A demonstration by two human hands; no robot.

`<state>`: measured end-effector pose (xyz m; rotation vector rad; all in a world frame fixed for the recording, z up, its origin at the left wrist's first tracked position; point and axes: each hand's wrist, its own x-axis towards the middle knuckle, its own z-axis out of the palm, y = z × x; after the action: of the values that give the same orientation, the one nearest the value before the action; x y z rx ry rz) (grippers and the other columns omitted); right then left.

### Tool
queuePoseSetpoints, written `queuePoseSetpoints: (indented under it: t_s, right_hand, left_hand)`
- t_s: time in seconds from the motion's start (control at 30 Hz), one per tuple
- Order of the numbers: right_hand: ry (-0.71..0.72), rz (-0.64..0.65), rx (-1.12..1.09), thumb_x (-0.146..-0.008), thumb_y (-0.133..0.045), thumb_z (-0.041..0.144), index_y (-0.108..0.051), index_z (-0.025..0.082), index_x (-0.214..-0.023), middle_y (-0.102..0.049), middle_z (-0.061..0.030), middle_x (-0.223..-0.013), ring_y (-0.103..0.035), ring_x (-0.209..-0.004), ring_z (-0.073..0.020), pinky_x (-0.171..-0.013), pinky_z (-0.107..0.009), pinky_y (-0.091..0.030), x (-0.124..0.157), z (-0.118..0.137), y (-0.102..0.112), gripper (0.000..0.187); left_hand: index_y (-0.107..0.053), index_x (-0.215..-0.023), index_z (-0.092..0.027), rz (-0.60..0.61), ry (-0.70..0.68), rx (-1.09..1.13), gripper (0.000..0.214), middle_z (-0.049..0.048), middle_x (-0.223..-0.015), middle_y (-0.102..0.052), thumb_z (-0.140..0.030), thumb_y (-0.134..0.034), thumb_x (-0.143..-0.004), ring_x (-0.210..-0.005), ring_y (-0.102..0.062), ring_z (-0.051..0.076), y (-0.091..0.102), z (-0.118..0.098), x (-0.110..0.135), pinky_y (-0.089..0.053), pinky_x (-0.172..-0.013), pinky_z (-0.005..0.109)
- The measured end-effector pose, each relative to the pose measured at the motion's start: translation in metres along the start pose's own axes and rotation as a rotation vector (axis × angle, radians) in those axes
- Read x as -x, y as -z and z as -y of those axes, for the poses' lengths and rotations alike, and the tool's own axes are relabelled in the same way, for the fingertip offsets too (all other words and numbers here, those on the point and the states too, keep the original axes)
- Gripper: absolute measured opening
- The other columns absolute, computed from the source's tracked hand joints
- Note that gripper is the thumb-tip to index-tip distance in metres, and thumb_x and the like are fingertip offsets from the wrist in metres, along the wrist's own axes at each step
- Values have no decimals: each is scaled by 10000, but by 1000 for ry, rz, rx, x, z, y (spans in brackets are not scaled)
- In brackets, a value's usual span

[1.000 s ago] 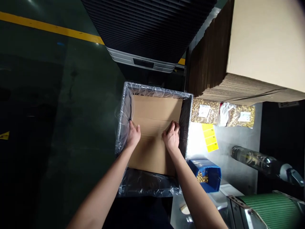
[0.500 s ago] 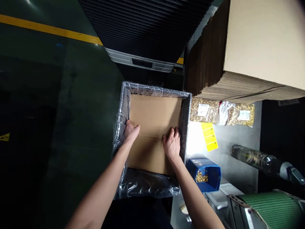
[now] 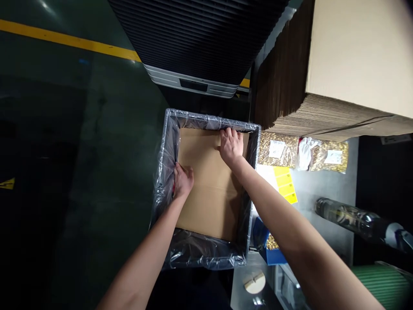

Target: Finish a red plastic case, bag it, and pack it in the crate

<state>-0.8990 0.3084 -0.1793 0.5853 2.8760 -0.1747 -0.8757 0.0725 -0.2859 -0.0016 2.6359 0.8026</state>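
Observation:
A flat brown cardboard sheet (image 3: 203,202) lies inside a dark crate (image 3: 163,142) lined with clear plastic film (image 3: 206,256). My left hand (image 3: 183,180) is at the sheet's left edge, its thumb apart from the fingers, which reach down beside the crate wall and are partly hidden. A bit of red shows beside that hand. Near the far right corner, my right hand (image 3: 231,147) rests on the sheet with its fingers stretched toward the far edge. Both hands touch the cardboard.
Right of the crate is a metal table (image 3: 332,185) with bags of brass-coloured parts (image 3: 284,148), yellow labels (image 3: 286,185), a clear bottle-like cylinder (image 3: 345,213) and a blue bin (image 3: 275,257). Stacked cardboard (image 3: 358,56) stands behind. A black ribbed stack (image 3: 200,38) is beyond the crate.
My right hand has moved from the sheet's right side up to its far edge. My left hand has shifted slightly right and stays by the left edge.

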Motion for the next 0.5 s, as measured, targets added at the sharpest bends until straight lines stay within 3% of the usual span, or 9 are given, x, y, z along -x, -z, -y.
queuePoseSetpoints:
  t_s: [0.17,0.3,0.4,0.5]
  right_hand:
    - [-111,-18,93,-989,-459,624,-459,49,-1456,-542,-267,-1374,-412,-1314,-416,-1153,-633,-184,4,-5,-11,741]
    - [-152,-60,110,-1019,-407,591,-472,87,-1442,-534,-243,-1391,-413,-1312,-380,-1134,-604,-227,11,-14,-18,661]
    - [-189,-86,110,-1044,-357,502,-512,113,-1413,-538,-238,-1393,-410,-1319,-385,-1127,-607,-229,11,-14,-21,558]
    - [-213,-93,104,-1058,-284,414,-553,106,-1372,-563,-241,-1361,-421,-1324,-392,-1136,-612,-205,8,-10,-20,515]
  left_hand:
    - [-227,-1596,-104,30,-50,0,772,255,-1640,-324,-407,-594,-988,-1528,-310,378,-5,10,1,-318,-1228,571]
    - [-171,-1593,-11,26,-50,-13,777,311,-1630,-309,-382,-520,-1006,-1542,-289,373,-2,4,7,-316,-1239,515]
    - [-133,-1582,52,23,-94,-46,790,345,-1653,-207,-339,-494,-998,-1567,-200,397,4,-9,31,-257,-1258,533]
    - [-149,-1595,13,69,-188,-76,776,304,-1677,-187,-328,-496,-990,-1579,-144,397,9,-19,74,-171,-1273,586]
